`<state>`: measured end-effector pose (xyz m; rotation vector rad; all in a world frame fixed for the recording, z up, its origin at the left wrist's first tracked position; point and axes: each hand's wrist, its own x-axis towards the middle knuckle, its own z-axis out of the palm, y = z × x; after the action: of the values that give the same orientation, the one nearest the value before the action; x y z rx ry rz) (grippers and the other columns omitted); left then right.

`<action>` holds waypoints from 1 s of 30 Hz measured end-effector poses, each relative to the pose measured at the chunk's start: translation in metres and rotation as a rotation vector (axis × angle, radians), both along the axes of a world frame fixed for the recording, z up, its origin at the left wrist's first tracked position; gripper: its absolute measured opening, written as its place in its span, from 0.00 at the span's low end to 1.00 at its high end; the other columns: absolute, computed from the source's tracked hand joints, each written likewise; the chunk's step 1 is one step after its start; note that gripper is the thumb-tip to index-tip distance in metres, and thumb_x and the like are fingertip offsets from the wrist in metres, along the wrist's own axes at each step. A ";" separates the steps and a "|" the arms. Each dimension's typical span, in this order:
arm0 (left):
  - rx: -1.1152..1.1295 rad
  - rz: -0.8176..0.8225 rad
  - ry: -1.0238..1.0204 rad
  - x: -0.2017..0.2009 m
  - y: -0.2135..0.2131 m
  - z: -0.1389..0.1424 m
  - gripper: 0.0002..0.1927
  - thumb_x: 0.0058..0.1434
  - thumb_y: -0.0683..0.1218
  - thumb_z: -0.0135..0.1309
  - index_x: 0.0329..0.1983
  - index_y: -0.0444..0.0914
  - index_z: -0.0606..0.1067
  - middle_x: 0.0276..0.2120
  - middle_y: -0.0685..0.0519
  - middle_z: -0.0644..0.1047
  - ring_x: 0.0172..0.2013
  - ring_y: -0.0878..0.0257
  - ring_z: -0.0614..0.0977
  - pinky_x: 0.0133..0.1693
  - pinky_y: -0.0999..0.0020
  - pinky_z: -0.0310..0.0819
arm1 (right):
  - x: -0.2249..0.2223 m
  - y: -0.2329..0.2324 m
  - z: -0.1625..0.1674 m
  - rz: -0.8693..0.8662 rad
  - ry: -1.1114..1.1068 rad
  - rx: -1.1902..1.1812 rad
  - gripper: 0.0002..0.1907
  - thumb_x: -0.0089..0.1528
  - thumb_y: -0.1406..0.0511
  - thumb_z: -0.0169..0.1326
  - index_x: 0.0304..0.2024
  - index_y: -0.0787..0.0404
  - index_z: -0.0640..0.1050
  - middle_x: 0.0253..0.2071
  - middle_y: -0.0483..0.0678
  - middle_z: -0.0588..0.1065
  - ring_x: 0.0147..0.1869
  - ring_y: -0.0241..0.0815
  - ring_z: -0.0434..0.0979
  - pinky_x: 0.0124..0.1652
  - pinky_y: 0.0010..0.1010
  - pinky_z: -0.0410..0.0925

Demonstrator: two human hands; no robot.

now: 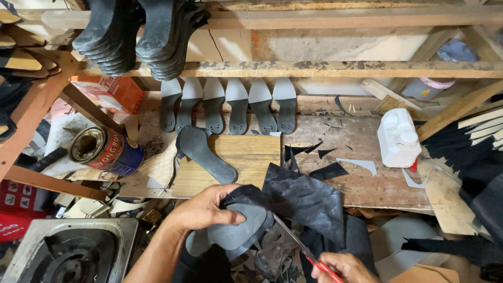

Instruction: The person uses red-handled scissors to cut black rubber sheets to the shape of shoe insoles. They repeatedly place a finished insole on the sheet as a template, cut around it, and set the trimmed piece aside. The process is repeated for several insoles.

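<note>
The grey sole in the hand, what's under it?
Under the grey sole lies black sheet material, sticking out past its top and right edges. The left hand pins both together. What lies beneath the sole's middle is covered.

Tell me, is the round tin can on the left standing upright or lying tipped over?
Tipped over: the tin can lies on its side, open mouth facing the camera.

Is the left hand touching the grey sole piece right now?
Touching. The head view shows the left hand gripping the grey sole piece, thumb pressed flat on its top face with no gap, black material wrapped around its edge.
</note>
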<state>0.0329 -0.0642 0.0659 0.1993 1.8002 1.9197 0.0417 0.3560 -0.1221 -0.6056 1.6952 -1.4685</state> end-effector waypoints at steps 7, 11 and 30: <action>0.045 -0.035 -0.059 0.013 0.015 0.002 0.35 0.52 0.34 0.61 0.66 0.34 0.71 0.52 0.57 0.80 0.49 0.71 0.79 0.53 0.78 0.73 | -0.002 -0.009 0.047 -0.218 0.073 0.088 0.19 0.60 0.57 0.60 0.36 0.69 0.76 0.24 0.46 0.75 0.29 0.36 0.74 0.31 0.30 0.69; 0.064 -0.179 -0.032 0.020 0.057 -0.012 0.39 0.53 0.34 0.62 0.70 0.34 0.66 0.54 0.57 0.78 0.51 0.71 0.77 0.53 0.76 0.73 | -0.002 -0.056 0.080 -0.374 0.183 -0.229 0.34 0.48 0.62 0.68 0.54 0.70 0.72 0.40 0.45 0.73 0.43 0.36 0.71 0.41 0.32 0.66; 0.412 0.220 0.238 0.044 0.093 -0.052 0.37 0.50 0.42 0.63 0.65 0.37 0.67 0.58 0.50 0.75 0.58 0.64 0.76 0.60 0.68 0.66 | -0.016 -0.106 0.110 -0.901 -0.119 -0.687 0.26 0.51 0.74 0.63 0.49 0.66 0.67 0.44 0.50 0.73 0.48 0.43 0.75 0.50 0.38 0.69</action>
<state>0.0767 0.0289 0.0134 0.3973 1.5992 2.5065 0.0255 0.2498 -0.0120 -0.0386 1.3872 -2.7115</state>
